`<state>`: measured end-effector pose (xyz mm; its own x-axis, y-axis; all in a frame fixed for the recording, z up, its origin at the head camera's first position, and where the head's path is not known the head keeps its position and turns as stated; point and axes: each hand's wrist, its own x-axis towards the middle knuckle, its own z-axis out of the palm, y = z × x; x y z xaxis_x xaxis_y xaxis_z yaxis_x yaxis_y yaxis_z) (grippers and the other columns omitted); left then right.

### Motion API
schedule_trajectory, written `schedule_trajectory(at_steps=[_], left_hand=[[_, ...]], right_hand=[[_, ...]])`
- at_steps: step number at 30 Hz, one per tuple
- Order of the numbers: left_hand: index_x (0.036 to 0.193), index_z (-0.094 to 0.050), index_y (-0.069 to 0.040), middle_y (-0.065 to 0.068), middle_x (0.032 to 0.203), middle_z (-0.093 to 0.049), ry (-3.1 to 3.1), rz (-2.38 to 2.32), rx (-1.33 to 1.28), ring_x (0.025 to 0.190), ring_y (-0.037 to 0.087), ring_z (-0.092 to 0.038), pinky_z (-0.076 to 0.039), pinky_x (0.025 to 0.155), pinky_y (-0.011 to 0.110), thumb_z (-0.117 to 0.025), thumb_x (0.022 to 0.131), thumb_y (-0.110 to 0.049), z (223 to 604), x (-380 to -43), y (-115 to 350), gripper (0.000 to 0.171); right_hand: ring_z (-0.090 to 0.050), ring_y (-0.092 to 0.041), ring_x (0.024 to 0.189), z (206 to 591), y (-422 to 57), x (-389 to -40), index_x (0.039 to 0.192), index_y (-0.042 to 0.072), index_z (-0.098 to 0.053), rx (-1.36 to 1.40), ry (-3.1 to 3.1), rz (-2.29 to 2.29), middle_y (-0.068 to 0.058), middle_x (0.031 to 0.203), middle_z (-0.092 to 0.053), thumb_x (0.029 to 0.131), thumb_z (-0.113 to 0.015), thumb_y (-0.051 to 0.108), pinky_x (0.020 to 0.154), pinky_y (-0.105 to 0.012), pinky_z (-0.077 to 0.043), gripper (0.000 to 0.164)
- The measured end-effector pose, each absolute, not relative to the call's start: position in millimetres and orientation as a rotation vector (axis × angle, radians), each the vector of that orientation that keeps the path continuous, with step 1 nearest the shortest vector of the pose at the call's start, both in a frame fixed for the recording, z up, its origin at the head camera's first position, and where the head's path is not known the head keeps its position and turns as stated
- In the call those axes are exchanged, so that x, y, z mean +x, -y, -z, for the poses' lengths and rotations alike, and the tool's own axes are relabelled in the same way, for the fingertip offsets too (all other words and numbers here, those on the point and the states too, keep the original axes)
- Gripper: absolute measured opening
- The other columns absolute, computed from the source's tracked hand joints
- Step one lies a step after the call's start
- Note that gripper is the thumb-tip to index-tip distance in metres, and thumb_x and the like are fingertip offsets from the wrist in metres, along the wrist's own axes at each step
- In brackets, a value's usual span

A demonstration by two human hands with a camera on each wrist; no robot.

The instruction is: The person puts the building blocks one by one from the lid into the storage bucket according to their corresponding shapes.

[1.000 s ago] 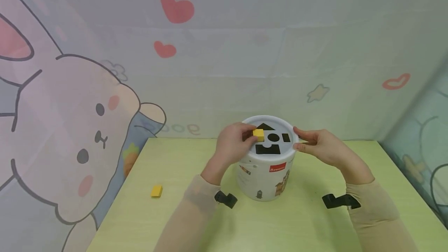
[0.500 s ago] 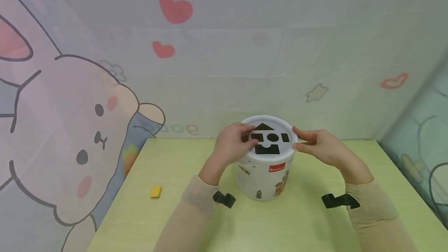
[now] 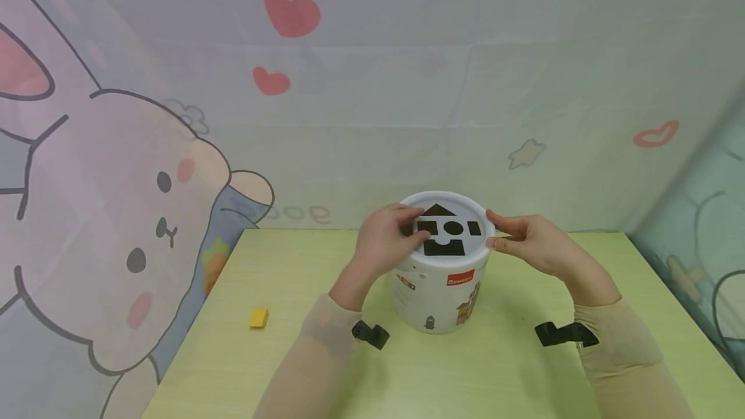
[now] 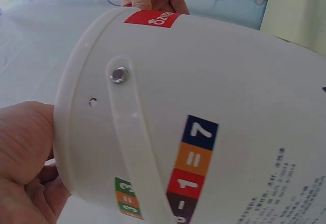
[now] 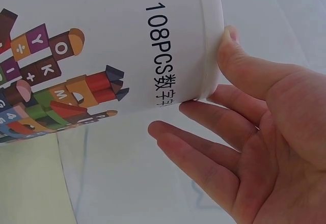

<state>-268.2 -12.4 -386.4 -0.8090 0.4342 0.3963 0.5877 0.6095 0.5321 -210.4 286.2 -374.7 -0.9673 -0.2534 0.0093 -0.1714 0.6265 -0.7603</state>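
A white bucket (image 3: 433,302) with a pale lid (image 3: 469,244) stands upright on the table. The lid has dark cut-outs: a triangle, a circle, rectangles and an arch-notched one. My left hand (image 3: 384,238) is at the lid's left side, thumb and fingertips bent over the square hole (image 3: 429,228) with nothing between them. My right hand (image 3: 541,241) holds the lid's right rim between thumb and forefinger; in the right wrist view its other fingers (image 5: 198,168) extend loosely beside the bucket. A yellow block (image 3: 259,318) lies apart on the table, left of the hands.
The light green table (image 3: 465,380) ends at a printed cloth backdrop (image 3: 372,147) just behind the bucket. A white carrying handle (image 4: 132,117) hangs against the bucket's side. A dark cable (image 3: 718,315) runs at the far right.
The yellow block that my left fingers held over the lid is gone from sight, and the square hole now shows dark. Both hands have stayed nearly in place.
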Motion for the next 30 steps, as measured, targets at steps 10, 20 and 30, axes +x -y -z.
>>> schedule_trajectory(at_steps=[10, 20, 30], left_hand=[[0.132, -0.077, -0.008, 0.008, 0.131, -0.073, 2.373, 1.196, -0.880, 0.119, 0.026, -0.069, -0.057, 0.100, 0.042, -0.083, 0.095, -0.025, 401.1, -271.4, 14.8, 0.041], [0.135, -0.074, -0.004, 0.008, 0.138, -0.067, 2.103, 1.542, -0.856, 0.128, 0.024, -0.064, -0.056, 0.105, 0.037, -0.077, 0.100, -0.012, 422.4, -264.0, 50.1, 0.036], [0.136, -0.074, -0.010, 0.008, 0.134, -0.070, 2.181, 1.600, -0.596, 0.119, 0.025, -0.067, -0.060, 0.095, 0.038, -0.077, 0.101, -0.012, 454.6, -257.1, 129.9, 0.035]], right_hand=[[-0.055, -0.044, 0.139, 372.3, -290.5, -215.8, 0.165, 0.007, -0.038, -0.345, -2.741, 1.236, -0.021, 0.153, -0.055, 0.105, -0.070, 0.041, 0.113, -0.069, -0.040, 0.076], [-0.055, -0.044, 0.139, 370.5, -295.1, -223.6, 0.165, 0.007, -0.038, -0.364, -2.748, 1.216, -0.021, 0.152, -0.057, 0.105, -0.070, 0.041, 0.112, -0.069, -0.041, 0.076], [-0.056, -0.044, 0.139, 369.8, -296.1, -229.6, 0.165, 0.009, -0.038, -0.379, -2.742, 1.202, -0.019, 0.151, -0.058, 0.105, -0.070, 0.043, 0.112, -0.068, -0.042, 0.076]])
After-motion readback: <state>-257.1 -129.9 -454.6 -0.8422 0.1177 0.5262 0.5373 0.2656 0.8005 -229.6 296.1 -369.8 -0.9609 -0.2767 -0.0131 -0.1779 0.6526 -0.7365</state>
